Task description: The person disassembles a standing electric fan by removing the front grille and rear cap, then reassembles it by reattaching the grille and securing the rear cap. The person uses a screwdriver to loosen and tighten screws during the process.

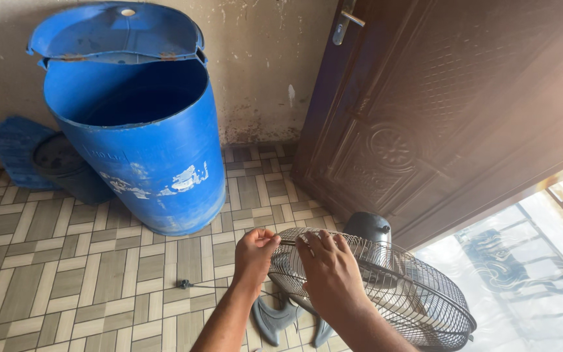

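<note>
Left hand (254,248) fingers pinched on fan guard (386,287) rim; right hand (329,272) fingers curled, gripping mesh.

The floor (66,274) is tiled in grey and beige blocks laid in a basket-weave pattern with pale grout lines; a tall blue plastic barrel (151,150) stands on it against the stained wall, its lid tipped up at the back; just left of the barrel a dark round bucket (66,166) lies tilted on the tiles, with a blue woven mat (11,143) behind it; a standing fan (386,287) rests on the floor near the brown door, its grey base (281,316) on the tiles; a thin black cord with a plug (184,284) lies beside that base
</note>
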